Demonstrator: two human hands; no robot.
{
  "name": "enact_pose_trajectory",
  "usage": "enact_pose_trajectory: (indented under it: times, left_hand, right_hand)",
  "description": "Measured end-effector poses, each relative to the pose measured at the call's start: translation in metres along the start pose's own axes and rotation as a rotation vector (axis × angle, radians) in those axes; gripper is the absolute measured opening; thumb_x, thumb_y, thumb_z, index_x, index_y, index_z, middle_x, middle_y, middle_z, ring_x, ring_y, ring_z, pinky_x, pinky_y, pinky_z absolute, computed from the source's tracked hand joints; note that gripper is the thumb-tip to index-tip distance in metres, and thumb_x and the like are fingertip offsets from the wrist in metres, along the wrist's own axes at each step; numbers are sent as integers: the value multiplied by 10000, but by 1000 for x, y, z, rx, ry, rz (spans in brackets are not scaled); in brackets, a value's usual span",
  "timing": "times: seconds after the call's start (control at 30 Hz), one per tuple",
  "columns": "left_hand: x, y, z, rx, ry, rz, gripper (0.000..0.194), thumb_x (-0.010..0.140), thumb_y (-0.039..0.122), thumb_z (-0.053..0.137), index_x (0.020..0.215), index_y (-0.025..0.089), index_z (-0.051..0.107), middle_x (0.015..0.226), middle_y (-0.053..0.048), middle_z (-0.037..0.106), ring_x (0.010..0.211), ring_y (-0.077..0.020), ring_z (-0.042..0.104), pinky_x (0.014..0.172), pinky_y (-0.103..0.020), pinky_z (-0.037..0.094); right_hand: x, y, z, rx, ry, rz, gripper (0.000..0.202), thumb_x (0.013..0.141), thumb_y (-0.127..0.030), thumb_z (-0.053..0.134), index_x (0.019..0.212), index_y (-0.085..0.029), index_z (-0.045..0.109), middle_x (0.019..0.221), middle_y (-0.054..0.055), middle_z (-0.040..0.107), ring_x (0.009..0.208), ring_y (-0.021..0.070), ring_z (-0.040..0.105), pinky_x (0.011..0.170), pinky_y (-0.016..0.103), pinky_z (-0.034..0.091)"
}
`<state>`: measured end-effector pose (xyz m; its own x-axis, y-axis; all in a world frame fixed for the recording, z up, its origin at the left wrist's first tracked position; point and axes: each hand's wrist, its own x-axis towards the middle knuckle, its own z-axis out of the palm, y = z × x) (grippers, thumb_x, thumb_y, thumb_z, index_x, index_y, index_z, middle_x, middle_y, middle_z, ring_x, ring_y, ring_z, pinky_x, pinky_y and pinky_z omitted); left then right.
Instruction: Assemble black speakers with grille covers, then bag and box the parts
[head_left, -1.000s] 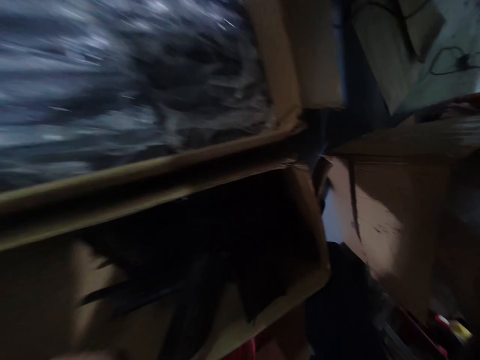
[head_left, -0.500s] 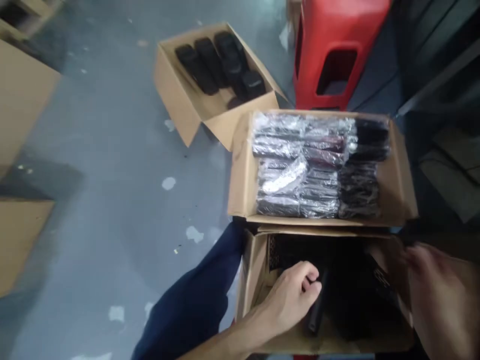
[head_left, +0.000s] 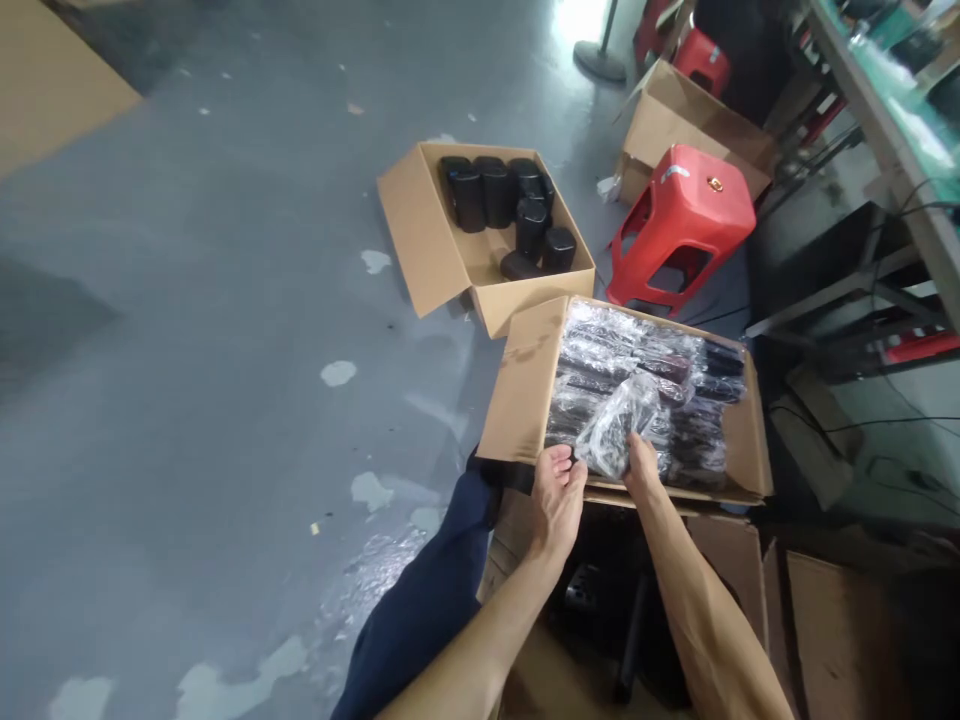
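A crinkled clear plastic bag (head_left: 619,425) is spread between my hands, above the near edge of the carton of wrapped packs (head_left: 517,395). My right hand (head_left: 643,468) is closed on the bag's right side. My left hand (head_left: 559,492), fingers curled and thumb against the bag's lower left corner, grips it there. Whether anything is inside the bag I cannot tell. Beneath it, dark packs in clear film (head_left: 697,435) fill the carton in rows. Under my forearms another open carton (head_left: 559,670) holds black items, mostly in shadow.
An open box (head_left: 420,225) with several black containers (head_left: 495,195) stands on the floor beyond. A red stool (head_left: 705,195) and another carton (head_left: 660,120) are at the back right. A workbench (head_left: 892,130) runs along the right, with cables below it. Loose cardboard (head_left: 60,80) lies far left.
Both hands have moved up from the lower carton to the carton of wrapped packs and now hold the plastic bag. The view has shifted, showing more of the stool and the workbench.
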<state>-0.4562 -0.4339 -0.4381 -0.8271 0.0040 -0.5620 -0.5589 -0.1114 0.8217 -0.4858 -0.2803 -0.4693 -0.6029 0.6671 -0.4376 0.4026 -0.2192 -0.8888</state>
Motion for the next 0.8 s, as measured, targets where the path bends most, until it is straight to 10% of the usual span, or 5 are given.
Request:
enact_pose_trajectory:
  times: [0.2, 0.3, 0.5, 0.63, 0.8]
  left_hand:
    - [-31, -10, 22, -16, -549, -181, 673, 823, 541, 770, 1373, 215, 559, 1311, -137, 698, 1187, -313, 664, 1014, -404, 499]
    - [-60, -30, 30, 37, -688, -191, 659, 843, 607, 734, 1339, 190, 615, 1318, -147, 701, 1231, -330, 638, 1049, -415, 481]
    - [-96, -76, 40, -18, -862, -461, 684, 822, 659, 721, 1265, 147, 625, 1169, -154, 743, 1097, -309, 689, 951, -399, 535]
    - [-106, -92, 44, -41, -1027, -569, 556, 800, 460, 770, 1252, 166, 635, 1001, -86, 764, 959, -268, 721, 852, -362, 557]
    - [-115, -103, 48, 80, -1059, -492, 424, 724, 308, 797, 1116, 166, 720, 899, -49, 764, 885, -252, 711, 852, -365, 551]
  right_hand:
    - [-114, -9, -116, -211, -85, 76, 441, 723, -549, 755, 947, -169, 755, 743, 47, 740, 680, 240, 681, 647, 323, 535]
    - [-159, 7, -151, -461, 172, -59, 506, 764, -629, 689, 947, -170, 797, 851, 87, 785, 825, 296, 714, 752, 351, 540]
    - [-209, 45, -196, -89, 497, 99, 440, 726, -630, 697, 777, -199, 773, 782, 91, 783, 854, 332, 746, 739, 408, 598]
    - [-231, 57, -220, 399, 421, 155, 371, 731, -583, 741, 848, -232, 764, 901, 76, 806, 1005, 314, 758, 861, 460, 628]
    - [-248, 59, -240, 350, 448, 165, 320, 755, -458, 781, 944, -201, 759, 943, 78, 805, 972, 280, 766, 866, 405, 630]
